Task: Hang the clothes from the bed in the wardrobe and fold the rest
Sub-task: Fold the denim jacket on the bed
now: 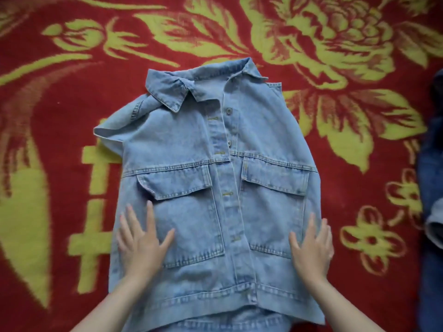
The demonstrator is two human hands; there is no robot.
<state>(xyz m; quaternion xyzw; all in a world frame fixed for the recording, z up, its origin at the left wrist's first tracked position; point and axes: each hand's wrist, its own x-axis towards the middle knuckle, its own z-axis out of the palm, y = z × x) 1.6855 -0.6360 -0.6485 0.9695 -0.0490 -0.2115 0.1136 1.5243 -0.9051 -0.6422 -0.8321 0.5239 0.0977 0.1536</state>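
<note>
Pale denim jacket lies front-up on the red-and-yellow floral blanket, collar away from the person, hem nearest. It's buttoned down the front. No sleeves show at the sides, so prob. folded in behind; a lump of cloth bulges at the shoulder on the person's left. More pale denim peeks out below the hem, but can't tell if it's a tucked sleeve or a separate piece.

Left hand rests flat on the jacket near its side edge, partly over the chest pocket, fingers straight & spread, thumb angled toward the button strip. Right hand mirrors it on the other side, fingers straight & closer together, right at the side edge. Neither grips anything; both just press on the cloth.

Handling: denim = thick, fairly stiff, some weight, not slippery, nothing fragile. It takes a crease OK, but seams, pocket flaps & collar stack into bulky layers that spring back, so it needs firm pressing. Best hold for the next fold, IMO: pinch the hem at both corners, thumbs on top, & carry it up to the collar. Risk: tucked sleeves slide out if lifted loosely.

Dark blue garment lies at the blanket's right edge, well apart from the jacket.
</note>
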